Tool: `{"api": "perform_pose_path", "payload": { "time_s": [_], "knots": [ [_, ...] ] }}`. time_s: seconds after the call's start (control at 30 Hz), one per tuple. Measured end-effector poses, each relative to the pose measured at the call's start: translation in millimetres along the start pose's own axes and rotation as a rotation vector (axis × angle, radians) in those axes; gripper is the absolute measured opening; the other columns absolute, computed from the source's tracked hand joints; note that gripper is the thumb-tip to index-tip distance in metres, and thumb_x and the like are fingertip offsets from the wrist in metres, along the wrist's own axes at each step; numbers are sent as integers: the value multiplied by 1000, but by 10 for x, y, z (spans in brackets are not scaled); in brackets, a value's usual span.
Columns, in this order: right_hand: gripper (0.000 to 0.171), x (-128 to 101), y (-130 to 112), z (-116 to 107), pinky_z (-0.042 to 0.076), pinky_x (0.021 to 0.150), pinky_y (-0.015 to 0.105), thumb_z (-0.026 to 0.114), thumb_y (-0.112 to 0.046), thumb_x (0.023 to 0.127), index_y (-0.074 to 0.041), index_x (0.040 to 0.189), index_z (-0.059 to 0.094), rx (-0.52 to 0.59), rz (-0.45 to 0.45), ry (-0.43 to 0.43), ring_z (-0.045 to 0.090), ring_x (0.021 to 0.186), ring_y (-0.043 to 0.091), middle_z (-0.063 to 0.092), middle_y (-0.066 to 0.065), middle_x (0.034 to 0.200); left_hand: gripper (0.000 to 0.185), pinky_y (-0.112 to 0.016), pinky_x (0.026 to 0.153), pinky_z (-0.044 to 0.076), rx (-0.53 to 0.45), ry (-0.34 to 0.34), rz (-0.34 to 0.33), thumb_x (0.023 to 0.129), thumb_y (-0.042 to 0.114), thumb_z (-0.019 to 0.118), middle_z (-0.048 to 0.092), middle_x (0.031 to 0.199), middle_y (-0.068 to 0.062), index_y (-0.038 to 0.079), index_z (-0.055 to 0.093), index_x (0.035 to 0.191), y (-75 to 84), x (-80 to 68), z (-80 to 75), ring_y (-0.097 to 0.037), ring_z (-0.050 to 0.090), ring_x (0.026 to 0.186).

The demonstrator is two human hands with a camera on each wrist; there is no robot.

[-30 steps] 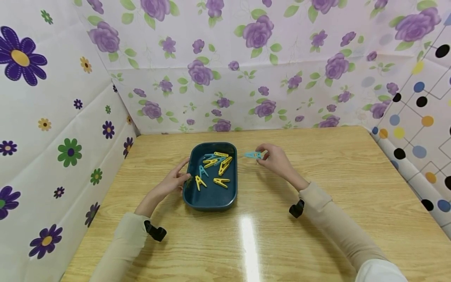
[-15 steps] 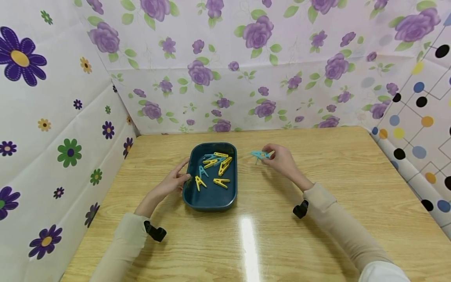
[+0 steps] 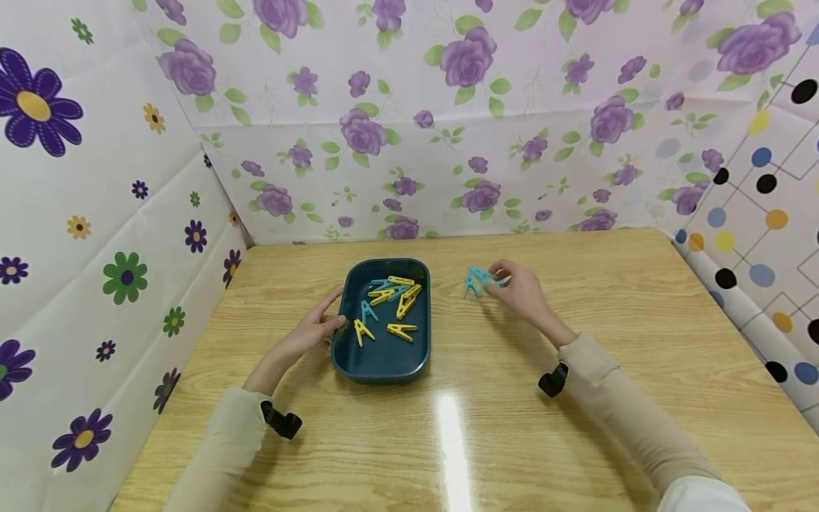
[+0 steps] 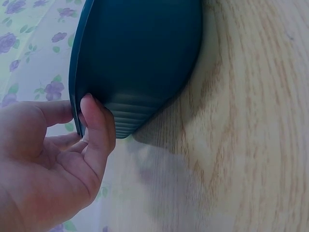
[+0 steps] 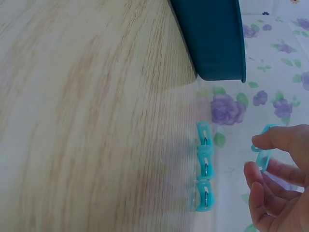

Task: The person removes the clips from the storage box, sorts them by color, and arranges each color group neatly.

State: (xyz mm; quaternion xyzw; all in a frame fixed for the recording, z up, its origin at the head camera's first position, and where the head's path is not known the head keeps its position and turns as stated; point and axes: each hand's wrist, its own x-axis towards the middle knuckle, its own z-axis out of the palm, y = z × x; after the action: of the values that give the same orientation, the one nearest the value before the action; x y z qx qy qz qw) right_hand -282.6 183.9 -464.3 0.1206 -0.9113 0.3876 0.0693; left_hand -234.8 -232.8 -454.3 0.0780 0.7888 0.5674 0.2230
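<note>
My left hand (image 3: 313, 331) grips the left rim of a dark teal plastic bin (image 3: 380, 373). In the left wrist view, the thumb and fingers of that hand (image 4: 63, 159) pinch the rim (image 4: 75, 72) from both sides. Several yellow clothespins (image 3: 402, 331) and blue clothespins (image 3: 367, 311) lie inside. To the right of the bin, my right hand (image 3: 518, 288) pinches a light blue clothespin (image 5: 263, 157) between thumb and fingers. Just left of these fingertips, three light blue clothespins (image 5: 205, 166) stand in a row, apart from the held one in the right wrist view.
The wooden table (image 3: 576, 313) backs onto a flowered cloth (image 3: 409, 142). A daisy-print cloth (image 3: 128, 284) borders the left side, a dotted one (image 3: 761, 227) the right. Black cameras are strapped to both wrists.
My right hand has moved a little to the right with its clothespin, and the blue clothespins left of its fingertips show more clearly. My left hand and the bin have stayed in place.
</note>
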Motion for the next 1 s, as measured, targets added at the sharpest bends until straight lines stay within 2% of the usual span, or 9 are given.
{"api": "perform_pose_path", "payload": {
  "time_s": [0.3, 0.43, 0.57, 0.73, 1.0],
  "knots": [
    [30, -47, 12, -55, 54, 71, 42, 71, -21, 88, 1, 107, 63, -16, 33, -8, 65, 86, 32, 66, 24, 101, 63, -31, 58, 48, 7, -3, 10, 105, 14, 40, 48, 71, -1, 23, 5, 157, -15, 6, -4, -11, 50, 58],
    [30, -58, 10, -76, 49, 63, 35, 70, -24, 88, 1, 103, 63, -14, 53, -18, 62, 79, 27, 66, 19, 95, 63, -31, 58, 49, 15, -1, 8, 105, 14, 39, 49, 71, -1, 23, 6, 157, -20, 11, -6, -11, 50, 59],
    [31, -62, 36, -87, 45, 59, 30, 69, -26, 89, 1, 102, 61, -27, 81, -18, 57, 69, 22, 63, 15, 89, 63, -32, 59, 50, 20, 6, 1, 105, 14, 40, 54, 76, -5, 24, 6, 157, -9, 11, -3, -10, 53, 59],
    [33, -66, 63, -89, 45, 60, 30, 68, -29, 91, 1, 102, 61, -35, 97, -13, 56, 66, 21, 63, 14, 87, 64, -33, 61, 51, 23, 9, -3, 105, 15, 41, 60, 86, -14, 25, 6, 157, 17, -8, 0, -11, 57, 61],
    [31, -80, 105, -100, 44, 58, 31, 67, -30, 91, 0, 98, 61, -55, 109, -1, 52, 59, 19, 62, 15, 82, 65, -34, 61, 51, 32, 7, -3, 105, 14, 41, 61, 87, -14, 24, 5, 157, 19, -23, -1, -13, 58, 63]
  ]
}}
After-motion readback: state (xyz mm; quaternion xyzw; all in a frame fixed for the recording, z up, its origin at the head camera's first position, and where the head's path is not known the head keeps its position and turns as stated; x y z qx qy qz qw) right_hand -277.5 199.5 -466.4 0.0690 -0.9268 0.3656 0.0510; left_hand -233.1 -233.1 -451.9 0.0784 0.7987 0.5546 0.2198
